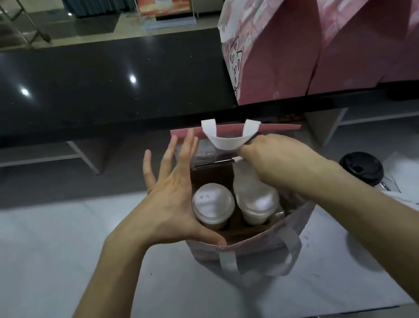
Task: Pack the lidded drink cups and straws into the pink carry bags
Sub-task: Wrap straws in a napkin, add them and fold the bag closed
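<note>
A: Where's the open pink paper carry bag with white strap handles (248,241)?

B: Centre of the white counter (54,270), standing upright, mouth open. Two cups inside, side by side: clear plastic cup with flat lid & brown drink (213,205) on the left, pale milky lidded cup (258,203) on the right.

A: Left hand (174,201)?

B: Fingers spread & straight, holding nothing. Thumb sits on the bag's near rim, fingers reach up the left side twd the far rim.

A: Right hand (272,156)?

B: Over the bag's far right part, fingers curled, pinching a thin paper-wrapped straw (214,162) that lies across the opening, just under the far white handle.

A: Other stuff?

B: Black-lidded cup (362,169) right of the bag w/ white papers (409,188). Closed pink bags (319,27) on the dark far ledge, right side.
</note>
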Tool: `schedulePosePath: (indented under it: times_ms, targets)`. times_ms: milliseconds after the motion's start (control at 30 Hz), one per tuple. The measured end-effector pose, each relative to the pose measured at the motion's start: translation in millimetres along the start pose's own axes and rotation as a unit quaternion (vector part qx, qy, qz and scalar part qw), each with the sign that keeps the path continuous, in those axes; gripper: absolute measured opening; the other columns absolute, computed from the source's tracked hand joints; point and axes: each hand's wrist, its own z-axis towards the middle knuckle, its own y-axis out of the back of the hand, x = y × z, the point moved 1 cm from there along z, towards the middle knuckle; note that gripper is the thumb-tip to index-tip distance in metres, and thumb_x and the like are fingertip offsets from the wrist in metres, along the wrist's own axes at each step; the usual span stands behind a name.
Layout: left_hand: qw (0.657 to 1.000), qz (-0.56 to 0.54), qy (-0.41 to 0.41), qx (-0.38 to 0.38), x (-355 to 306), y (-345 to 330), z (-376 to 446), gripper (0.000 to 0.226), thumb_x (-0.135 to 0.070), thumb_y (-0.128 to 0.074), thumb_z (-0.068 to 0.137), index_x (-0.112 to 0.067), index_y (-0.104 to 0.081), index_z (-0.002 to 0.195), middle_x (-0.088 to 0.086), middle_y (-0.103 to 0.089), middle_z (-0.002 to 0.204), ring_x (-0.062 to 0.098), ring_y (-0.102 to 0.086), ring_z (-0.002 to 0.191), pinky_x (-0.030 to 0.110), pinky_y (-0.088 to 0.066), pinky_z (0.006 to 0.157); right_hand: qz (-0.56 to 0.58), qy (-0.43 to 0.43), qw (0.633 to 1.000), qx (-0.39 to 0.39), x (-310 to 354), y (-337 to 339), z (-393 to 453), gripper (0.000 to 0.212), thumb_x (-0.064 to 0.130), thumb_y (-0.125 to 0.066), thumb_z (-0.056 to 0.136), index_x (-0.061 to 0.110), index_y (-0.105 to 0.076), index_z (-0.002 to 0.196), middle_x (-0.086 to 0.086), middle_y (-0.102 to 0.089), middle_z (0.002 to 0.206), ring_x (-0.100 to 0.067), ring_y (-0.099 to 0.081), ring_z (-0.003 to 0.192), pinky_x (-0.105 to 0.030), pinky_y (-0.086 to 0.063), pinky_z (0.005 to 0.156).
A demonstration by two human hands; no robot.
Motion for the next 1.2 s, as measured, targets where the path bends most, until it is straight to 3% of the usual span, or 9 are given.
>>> schedulePosePath:
  times_ms: [367,533,600,700,800,900,1033,1100,1200]
  targets:
    - [1.000,-0.020,-0.003,-0.009,0.5,-6.4,-0.2,0.172,-0.094,-0.082,0.046,-0.042,0.029,0.166,-0.012,0.022,0.180,0.005,0.037,0.159,0.060,0.031,0.123,-0.115,0.068,0.991,0.026,3.3,-20.8,40.4,0.021,0.008,-0.051,0.105,0.011,-0.071,0.111,-0.009,-0.074,0.109,-0.031,-0.072,0.100,-0.036,-0.045,0.069]
    - [0.994,-0.045,0.001,-0.104,6.6,-1.8,-0.3,0.129,-0.091,-0.073,0.067,-0.037,-0.020,0.171,-0.006,-0.017,0.179,-0.011,0.024,0.157,0.054,0.014,0.133,0.098,0.004,0.995,0.034,-10.0,-9.0,15.6,0.026,0.034,-0.065,0.104,0.018,-0.073,0.124,-0.009,-0.073,0.122,-0.030,-0.069,0.109,-0.039,-0.057,0.085]
    - [0.980,-0.049,-0.010,-0.192,12.6,-1.3,-1.5,0.096,-0.079,-0.074,0.078,-0.029,-0.051,0.157,-0.002,-0.046,0.165,-0.014,-0.002,0.158,0.054,-0.007,0.134,0.235,-0.007,0.971,-0.054,-18.5,-4.3,-10.7,0.027,0.029,-0.064,0.104,0.024,-0.076,0.127,-0.001,-0.075,0.124,-0.023,-0.069,0.111,-0.041,-0.058,0.096]
    - [0.950,-0.029,-0.034,-0.310,24.0,-9.4,-1.7,0.059,-0.059,-0.082,0.088,-0.014,-0.075,0.125,0.008,-0.073,0.130,0.024,-0.061,0.132,0.058,-0.043,0.119,0.420,-0.043,0.863,-0.279,-30.2,-10.2,-61.5,0.029,0.016,-0.059,0.098,0.022,-0.081,0.116,0.011,-0.078,0.112,-0.009,-0.073,0.106,-0.033,-0.060,0.095]
    - [0.916,-0.058,-0.011,-0.396,30.3,-17.8,-6.1,0.058,-0.065,-0.079,0.089,-0.010,-0.074,0.107,0.009,-0.070,0.110,0.023,-0.064,0.103,0.043,-0.057,0.092,0.503,-0.083,0.786,-0.350,-39.6,-37.4,-94.4,0.030,0.025,-0.061,0.091,0.023,-0.074,0.118,0.008,-0.073,0.121,-0.011,-0.070,0.114,-0.036,-0.058,0.102]
    - [0.912,-0.243,0.033,-0.328,35.5,-23.3,-19.0,0.088,-0.093,-0.074,0.069,-0.024,-0.061,0.123,-0.001,-0.062,0.133,0.013,-0.062,0.118,0.027,-0.052,0.097,0.597,-0.085,0.753,-0.264,-47.0,-68.6,-108.0,0.051,0.036,-0.067,0.078,0.021,-0.064,0.126,0.005,-0.059,0.149,-0.018,-0.059,0.137,-0.049,-0.048,0.118]
    - [0.934,-0.332,0.083,-0.100,57.1,-32.1,-27.9,0.131,-0.085,-0.094,0.038,-0.031,-0.045,0.146,-0.024,-0.026,0.170,0.024,-0.046,0.144,0.046,-0.049,0.116,0.658,-0.083,0.743,-0.095,-59.8,-91.4,-103.2,0.059,0.038,-0.074,0.067,0.026,-0.063,0.123,0.018,-0.027,0.173,-0.024,-0.039,0.153,-0.060,-0.040,0.123]
    - [0.948,-0.307,0.083,-0.013,59.4,-37.4,-26.3,0.132,-0.079,-0.099,0.037,-0.035,-0.045,0.149,-0.034,-0.012,0.171,0.023,-0.038,0.151,0.050,-0.043,0.124,0.653,-0.074,0.753,-0.034,-67.5,-95.7,-96.8,0.063,0.041,-0.078,0.061,0.028,-0.066,0.121,0.026,-0.015,0.174,-0.021,-0.031,0.157,-0.059,-0.035,0.126]
    - [0.946,-0.315,0.079,-0.007,57.0,-38.2,-16.0,0.103,-0.073,-0.101,0.044,-0.038,-0.058,0.132,-0.035,-0.009,0.172,0.022,-0.035,0.155,0.051,-0.044,0.124,0.619,-0.062,0.782,-0.017,-77.5,-93.2,-83.8,0.049,0.028,-0.081,0.070,0.027,-0.068,0.117,0.028,-0.007,0.175,-0.014,-0.022,0.161,-0.058,-0.031,0.129]
